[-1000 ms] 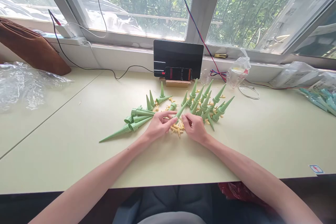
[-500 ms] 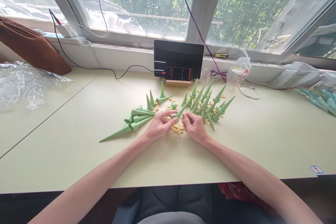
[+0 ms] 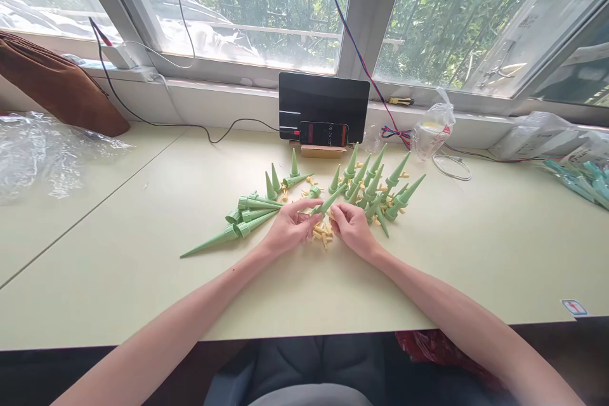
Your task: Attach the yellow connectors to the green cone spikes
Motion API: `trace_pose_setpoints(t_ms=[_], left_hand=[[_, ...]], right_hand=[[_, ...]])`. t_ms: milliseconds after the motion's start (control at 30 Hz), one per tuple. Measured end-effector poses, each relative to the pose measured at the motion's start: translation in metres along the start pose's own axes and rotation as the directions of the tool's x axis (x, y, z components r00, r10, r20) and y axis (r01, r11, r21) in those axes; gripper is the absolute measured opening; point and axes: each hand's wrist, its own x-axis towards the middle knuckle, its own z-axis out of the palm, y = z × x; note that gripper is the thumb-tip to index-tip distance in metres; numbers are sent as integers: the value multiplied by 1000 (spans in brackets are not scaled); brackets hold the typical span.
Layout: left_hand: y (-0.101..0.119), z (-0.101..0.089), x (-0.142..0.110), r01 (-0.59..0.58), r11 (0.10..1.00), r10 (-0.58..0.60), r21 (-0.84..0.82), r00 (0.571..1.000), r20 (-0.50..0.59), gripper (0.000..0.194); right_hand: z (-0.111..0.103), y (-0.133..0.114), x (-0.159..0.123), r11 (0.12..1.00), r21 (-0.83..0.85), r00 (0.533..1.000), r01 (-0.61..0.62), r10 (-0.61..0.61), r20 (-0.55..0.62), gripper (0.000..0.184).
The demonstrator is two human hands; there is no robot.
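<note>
My left hand [image 3: 291,223] is closed on a green plastic watering spike [image 3: 328,202], whose point tilts up to the right. Close beside it, my right hand [image 3: 352,226] pinches a small yellow valve piece [image 3: 332,216], mostly hidden by the fingers, near the base of that spike. Below and between both hands lies a small pile of loose yellow valve pieces [image 3: 323,240]. Left of my left hand, several green spikes [image 3: 257,219] lie on their sides. On the right stands a cluster of green spikes with yellow pieces fitted [image 3: 373,184].
A phone [image 3: 324,134] with a running timer leans on a black tablet [image 3: 328,98] at the back. Clear plastic wrap [image 3: 42,155] lies at left. A bagged cup [image 3: 432,130] and coiled white cable [image 3: 451,167] are at back right, with teal items [image 3: 583,181] farther right.
The held spike has shifted slightly, its tip now a little higher and farther right. My hands have barely moved, and the surrounding spikes stay in place.
</note>
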Motion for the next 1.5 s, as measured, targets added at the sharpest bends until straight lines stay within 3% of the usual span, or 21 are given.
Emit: trace_pose_setpoints(t_ms=[100,200,300,400,567,667,800,933,1033,1167,1300,1400,1500], left_hand=[[3,1,-2,-2,999,2,40,1000,-18,47],[7,1,-3,18,999,-17,50,999,-30,44],[9,1,-4,42,998,-40,46,999,-26,43],[7,1,-3,23,1000,-23,16,1000,4,42],[-2,0,1,-3,999,5,-47,999,40,47],[-4,0,1,-15,1000,16,-25,1000,24,49],[2,1,-2,6,999,-6,39,1000,3,45],[9,1,-4,70,997,-70,20,997,13,44],[10,1,-4,97,995,-96,-19,995,34,43],[9,1,-3,68,997,-67,-21,996,53,43],[4,-1,-1,32,998,-28,-45,997,75,47],[-1,-1,1,17,997,-11,-75,997,80,50],[-5,0,2,-4,997,9,-80,998,61,51]], right_hand=[[-1,-1,0,985,-144,994,98,-103,-32,41],[-3,0,0,903,-355,962,244,-272,-30,41],[-5,1,1,844,-430,936,321,-351,9,38],[-4,0,1,892,-371,960,259,-281,-6,38],[-1,-3,0,1000,-20,1000,2,-2,5,41],[0,-2,0,999,30,1000,-15,15,13,40],[-3,1,0,971,-194,989,143,-149,-18,37],[-8,3,1,799,-467,916,379,-397,65,34],[-11,4,1,718,-531,881,450,-453,135,32],[-8,4,1,808,-458,923,370,-377,81,33],[-2,1,-1,980,-157,992,121,-124,-11,37],[1,-3,-1,998,61,1000,-20,20,3,39],[2,-5,-1,993,109,998,-54,53,18,40]])
